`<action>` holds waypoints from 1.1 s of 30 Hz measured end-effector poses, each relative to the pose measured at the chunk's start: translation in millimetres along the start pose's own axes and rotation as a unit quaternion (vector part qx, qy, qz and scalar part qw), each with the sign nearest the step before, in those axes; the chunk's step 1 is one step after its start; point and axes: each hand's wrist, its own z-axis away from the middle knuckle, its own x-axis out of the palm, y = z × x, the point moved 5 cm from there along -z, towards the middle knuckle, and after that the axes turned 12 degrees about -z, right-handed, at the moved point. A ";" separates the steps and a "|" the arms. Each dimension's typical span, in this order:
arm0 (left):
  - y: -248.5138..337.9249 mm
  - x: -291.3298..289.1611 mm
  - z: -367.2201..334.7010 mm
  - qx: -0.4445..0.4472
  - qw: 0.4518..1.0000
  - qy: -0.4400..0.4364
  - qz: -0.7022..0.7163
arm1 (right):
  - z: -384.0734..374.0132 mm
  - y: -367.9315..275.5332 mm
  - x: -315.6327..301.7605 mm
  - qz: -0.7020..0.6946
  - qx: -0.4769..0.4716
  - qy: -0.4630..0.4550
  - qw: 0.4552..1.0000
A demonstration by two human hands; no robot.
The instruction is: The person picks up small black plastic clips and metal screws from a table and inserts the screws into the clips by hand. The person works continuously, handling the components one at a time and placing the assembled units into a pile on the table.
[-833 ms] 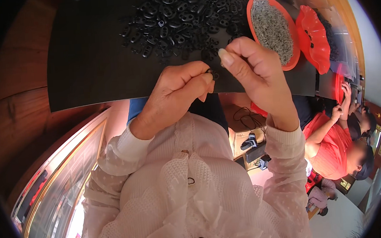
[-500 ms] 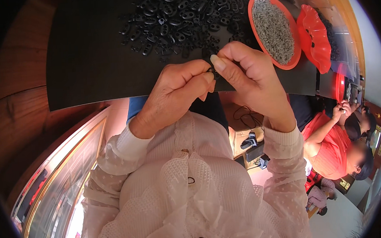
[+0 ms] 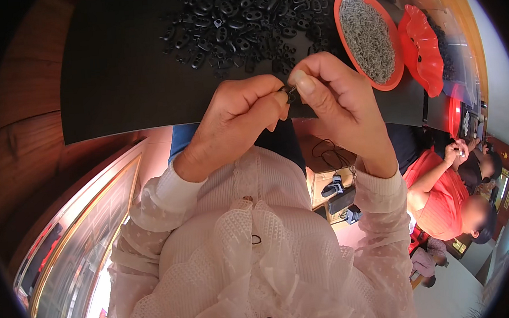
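Pinching black part [image 3: 285, 89] in left hand [image 3: 237, 114], spring [image 3: 292, 89] in right hand [image 3: 339, 101], side by side between them

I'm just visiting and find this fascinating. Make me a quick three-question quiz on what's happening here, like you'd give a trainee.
1. True or false: the orange bowl holds small grey pieces.

2. Where is the red wavy-edged dish in the picture?
A. Left of the orange bowl
B. Right of the orange bowl
C. Inside the orange bowl

3. Which of the wearer's hands holds the small black part, and what does the other pinch?

Key:
1. True.
2. B.
3. The left hand holds it; the right hand pinches a small coiled spring.
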 end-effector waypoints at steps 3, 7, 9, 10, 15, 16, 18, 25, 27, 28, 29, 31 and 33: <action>-0.1 0.1 -0.3 -0.004 1.000 -0.003 0.007 | 0.3 2.8 1.3 -0.019 0.001 -0.032 0.999; -1.1 0.1 -1.5 -0.004 1.000 -0.001 -0.002 | 1.5 4.6 2.2 -0.014 -0.001 -0.027 1.000; -3.5 0.3 -2.0 0.006 1.000 0.006 -0.007 | 2.4 4.2 3.6 -0.015 0.000 -0.020 1.000; -4.2 0.3 -2.2 0.011 1.000 0.010 -0.010 | 2.2 3.8 3.7 -0.006 -0.005 -0.019 1.000; -3.9 1.1 -2.7 0.030 0.999 0.019 -0.017 | 3.6 6.3 6.3 0.025 -0.057 -0.005 0.998; -4.3 1.3 -2.3 0.031 0.999 0.023 -0.017 | 3.9 6.4 7.2 0.028 -0.052 -0.004 0.998; -6.9 1.2 -1.7 0.037 0.999 0.022 -0.033 | 5.3 5.6 8.7 0.036 -0.042 -0.002 0.998; -6.5 2.5 -2.0 0.041 0.999 0.009 -0.033 | 11.5 7.1 5.4 0.008 -0.004 0.004 1.000; -4.0 2.9 -1.8 0.029 0.999 0.001 -0.025 | 11.1 5.5 0.2 -0.002 0.013 -0.009 1.000; -2.9 3.1 -1.9 0.022 1.000 -0.003 -0.021 | 11.2 5.2 -0.3 -0.001 0.011 -0.015 1.000; -1.8 3.4 -1.8 0.031 0.999 -0.004 -0.038 | 12.6 6.5 0.0 -0.001 0.010 -0.019 1.000; -0.4 3.9 -1.8 0.048 0.996 -0.005 -0.070 | 13.2 6.8 1.5 0.001 0.012 -0.025 1.000; -2.2 2.9 -1.1 0.051 0.997 -0.003 -0.065 | 13.0 7.6 5.4 0.004 0.017 -0.028 0.999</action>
